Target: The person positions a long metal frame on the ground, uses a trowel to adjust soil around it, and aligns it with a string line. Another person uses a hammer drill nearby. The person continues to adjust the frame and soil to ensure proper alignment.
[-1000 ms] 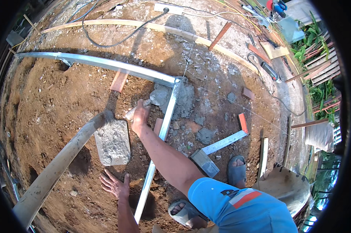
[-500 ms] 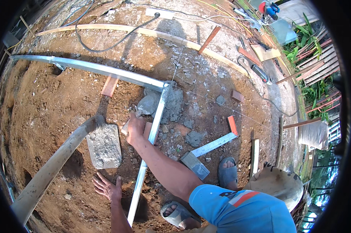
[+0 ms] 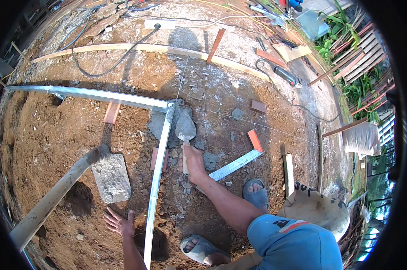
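My right hand [image 3: 193,164] is closed around the handle of a trowel [image 3: 185,127], its blade pointing away over the wet grey mortar [image 3: 156,124]. That mortar lies under and around the corner of a silver metal frame [image 3: 157,173]. The trowel is just right of the frame's near bar. My left hand [image 3: 119,223] rests on the soil with fingers spread, holding nothing. Beyond it lies a mortar-coated hoe blade [image 3: 111,178] with a long wooden handle [image 3: 55,203]. Right of the trowel, a set square [image 3: 236,165] with an orange stock lies on the ground.
Taut string [image 3: 253,122] runs from the frame corner. Reddish blocks [image 3: 258,106] lie about. A hole [image 3: 79,198] opens beside the hoe. Farther off are a curved-looking wooden board [image 3: 140,47], an upright stake [image 3: 216,46], a power strip [image 3: 160,24] with cables and a grinder-like power tool [image 3: 285,76].
My right hand has carried the trowel from the left of the near metal bar across to its right. My left hand stays on the soil. The whole view has shifted slightly.
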Motion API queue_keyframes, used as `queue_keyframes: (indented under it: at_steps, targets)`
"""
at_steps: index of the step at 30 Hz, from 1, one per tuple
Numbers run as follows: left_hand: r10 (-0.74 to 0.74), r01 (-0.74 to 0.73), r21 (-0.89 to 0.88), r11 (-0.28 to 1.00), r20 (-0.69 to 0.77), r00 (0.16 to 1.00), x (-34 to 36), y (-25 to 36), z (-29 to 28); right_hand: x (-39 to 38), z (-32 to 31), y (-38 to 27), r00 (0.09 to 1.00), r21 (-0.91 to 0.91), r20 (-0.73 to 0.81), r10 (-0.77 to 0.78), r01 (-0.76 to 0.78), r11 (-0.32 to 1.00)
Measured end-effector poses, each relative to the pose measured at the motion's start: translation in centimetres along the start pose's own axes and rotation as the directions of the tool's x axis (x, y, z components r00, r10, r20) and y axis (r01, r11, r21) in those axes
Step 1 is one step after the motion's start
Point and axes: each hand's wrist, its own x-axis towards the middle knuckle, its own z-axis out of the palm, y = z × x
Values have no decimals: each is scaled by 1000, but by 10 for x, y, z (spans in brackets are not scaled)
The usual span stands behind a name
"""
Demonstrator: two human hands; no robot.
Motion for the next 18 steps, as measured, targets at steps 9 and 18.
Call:
queue_keyframes:
  at_steps: [9,18]
  targets:
    - [-27,27,-26,999,1,1000,8,-7,11,-38,1,34,984,-101,61,170,-163,981]
    - [5,1,-90,996,65,998,7,-11,-10,-8,-6,23,998,-175,-14,-56,52,983]
